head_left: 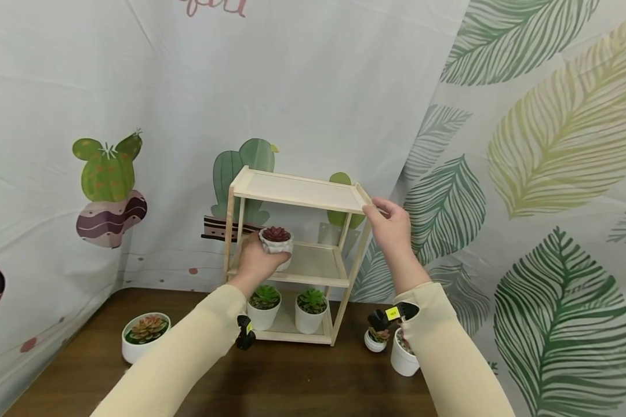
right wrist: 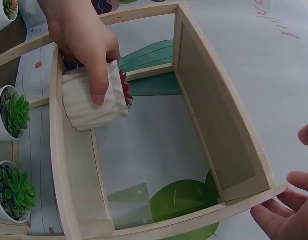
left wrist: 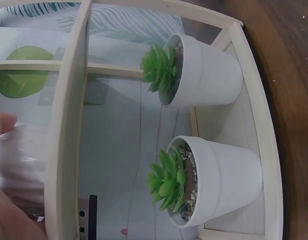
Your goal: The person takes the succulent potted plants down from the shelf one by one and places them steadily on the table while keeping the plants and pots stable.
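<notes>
Wide white pot: at the far left, on the table, well apart from the rack.
Left hand: reaches in at the rack's left side; fingers curled round the red-succulent pot, thumb across its front.
Red-succulent pot: inside the rack, at the left part of the middle shelf; whether its base touches the shelf, I cannot tell.
Bearing: the pot lies within the left fingers, to the right of the palm; the left hand is the nearer, the right being higher and well apart.
Axis: near upright, rosette pointing up, base toward the shelf; no marked long side.
Lower pots: left one and right one, upright side by side on the bottom shelf.
Rack: pale wood, three levels, standing on the table.
Right hand: bent fingers touching the rack's top right corner; pinching or merely resting, I cannot tell.
Right-side pots: a small one, then a taller one, on the table.
</notes>
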